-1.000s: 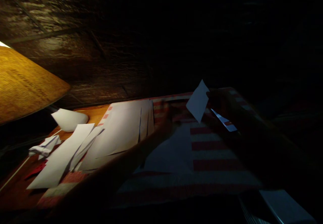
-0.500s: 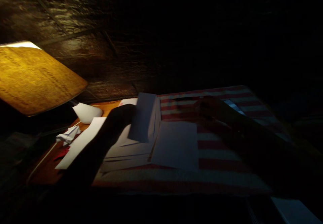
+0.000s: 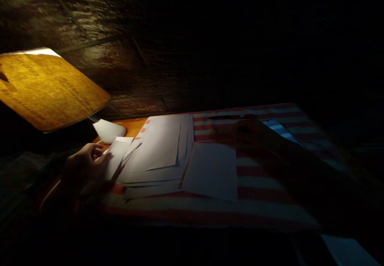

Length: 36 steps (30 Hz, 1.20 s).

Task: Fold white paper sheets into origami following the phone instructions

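Note:
My left hand (image 3: 90,158) is at the left side of the table, fingers curled and thumb against a narrow strip of white paper (image 3: 116,157). It appears to grip the strip's left edge. Other paper edges show beside that strip. A stack of white sheets (image 3: 159,146) lies to its right, and a separate white sheet (image 3: 211,170) lies right of the stack. My right hand (image 3: 247,132) rests low over the striped cloth in deep shadow. Its fingers are too dark to make out. A thin dark object (image 3: 225,117) lies just beyond it.
A lamp with a printed yellow shade (image 3: 51,92) and white base (image 3: 109,131) stands at the left. A red-and-white striped cloth (image 3: 255,184) covers much of the table. A lit phone (image 3: 280,130) lies beyond my right forearm. A dark wall (image 3: 90,54) rises behind.
My left hand has moved left and down with the paper strip, from above the stack to the table's left side. My right hand has barely moved.

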{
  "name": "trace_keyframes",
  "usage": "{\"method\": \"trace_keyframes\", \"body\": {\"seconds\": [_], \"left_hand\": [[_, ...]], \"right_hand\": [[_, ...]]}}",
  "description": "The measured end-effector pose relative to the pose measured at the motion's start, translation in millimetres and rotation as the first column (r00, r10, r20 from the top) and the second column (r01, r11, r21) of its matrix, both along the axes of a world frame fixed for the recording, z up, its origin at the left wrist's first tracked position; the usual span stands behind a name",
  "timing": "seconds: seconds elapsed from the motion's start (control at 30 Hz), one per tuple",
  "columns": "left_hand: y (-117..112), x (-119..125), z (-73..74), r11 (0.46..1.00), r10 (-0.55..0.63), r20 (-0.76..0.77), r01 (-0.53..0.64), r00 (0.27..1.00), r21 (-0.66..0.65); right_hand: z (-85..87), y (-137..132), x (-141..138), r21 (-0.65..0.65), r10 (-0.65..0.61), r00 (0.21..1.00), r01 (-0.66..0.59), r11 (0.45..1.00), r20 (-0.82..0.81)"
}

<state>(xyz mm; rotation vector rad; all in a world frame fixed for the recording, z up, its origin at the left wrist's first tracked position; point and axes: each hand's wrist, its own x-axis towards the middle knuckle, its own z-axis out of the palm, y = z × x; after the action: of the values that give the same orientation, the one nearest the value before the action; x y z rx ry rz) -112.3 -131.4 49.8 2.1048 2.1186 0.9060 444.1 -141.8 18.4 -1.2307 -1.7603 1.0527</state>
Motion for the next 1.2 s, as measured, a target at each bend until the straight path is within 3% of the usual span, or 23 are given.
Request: {"method": "trace_keyframes", "body": {"seconds": [0.1, 0.23, 0.3, 0.37, 0.43, 0.53, 0.6, 0.63, 0.7, 0.77, 0.87, 0.93, 1.0, 1.1, 1.2], "left_hand": [[-1.3, 12.4, -1.3, 0.961, 0.048, -0.308, 0.040, 0.950, 0.273], [-0.1, 60.3, 10.5, 0.891, -0.074, -0.365, 0.226, 0.928, 0.394], [1.7, 100.3, 15.2, 0.879, -0.242, -0.317, 0.345, 0.917, 0.328], [4.3, 145.1, 14.7, 0.826, -0.426, -0.253, 0.488, 0.868, 0.282], [8.2, 187.7, 8.4, 0.789, -0.562, -0.178, 0.588, 0.808, 0.179], [17.2, 235.7, -7.4, 0.741, -0.669, -0.038, 0.670, 0.742, 0.046], [24.4, 255.0, -17.0, 0.679, -0.734, -0.010, 0.734, 0.679, -0.015], [27.8, 261.4, -20.5, 0.620, -0.784, -0.029, 0.783, 0.620, -0.056], [33.6, 269.6, -24.6, 0.525, -0.851, -0.060, 0.840, 0.522, -0.138], [37.4, 274.4, -26.0, 0.472, -0.881, -0.040, 0.865, 0.472, -0.169], [40.0, 279.5, -27.8, 0.497, -0.849, 0.168, 0.865, 0.502, -0.073], [40.2, 282.3, -30.7, 0.593, -0.734, 0.391, 0.805, 0.555, -0.030], [39.3, 283.9, -34.7, 0.701, -0.531, 0.618, 0.711, 0.579, -0.064], [36.7, 284.0, -40.2, 0.752, -0.230, 0.865, 0.646, 0.447, -0.134], [33.7, 283.2, -43.1, 0.748, -0.087, 0.945, 0.647, 0.315, -0.147]], "right_hand": [[0.2, -6.4, -4.8, 0.082, -0.021, 0.989, 0.009, 0.997, 0.143], [2.3, -25.0, -22.6, 0.155, -0.076, 0.935, 0.023, 0.988, 0.346], [2.8, -30.7, -29.5, 0.175, -0.111, 0.908, 0.042, 0.984, 0.405], [2.6, -30.0, -30.6, 0.161, -0.105, 0.893, 0.036, 0.986, 0.438], [2.5, -24.7, -26.4, 0.109, -0.054, 0.897, 0.006, 0.994, 0.439], [3.9, -19.1, -18.2, 0.060, -0.040, 0.894, 0.015, 0.998, 0.447], [5.4, -21.9, -15.8, 0.047, -0.053, 0.891, 0.035, 0.998, 0.450], [5.9, -24.7, -15.8, 0.039, -0.041, 0.893, 0.026, 0.999, 0.447], [5.8, -30.2, -16.8, 0.025, 0.030, 0.893, -0.046, 0.999, 0.450], [3.8, -31.6, -17.1, 0.012, 0.091, 0.890, -0.108, 0.994, 0.446], [-1.9, -23.2, -13.5, -0.029, 0.072, 0.950, -0.066, 0.997, 0.304], [-6.2, -14.7, -10.4, -0.057, -0.018, 0.991, 0.026, 0.998, 0.132], [-10.2, -8.3, -8.8, -0.116, -0.108, 0.993, 0.101, 0.988, -0.054], [-13.5, -6.0, -10.2, -0.227, -0.210, 0.945, 0.153, 0.962, -0.253], [-12.5, -9.5, -14.0, -0.284, -0.257, 0.897, 0.158, 0.946, -0.360]]}}
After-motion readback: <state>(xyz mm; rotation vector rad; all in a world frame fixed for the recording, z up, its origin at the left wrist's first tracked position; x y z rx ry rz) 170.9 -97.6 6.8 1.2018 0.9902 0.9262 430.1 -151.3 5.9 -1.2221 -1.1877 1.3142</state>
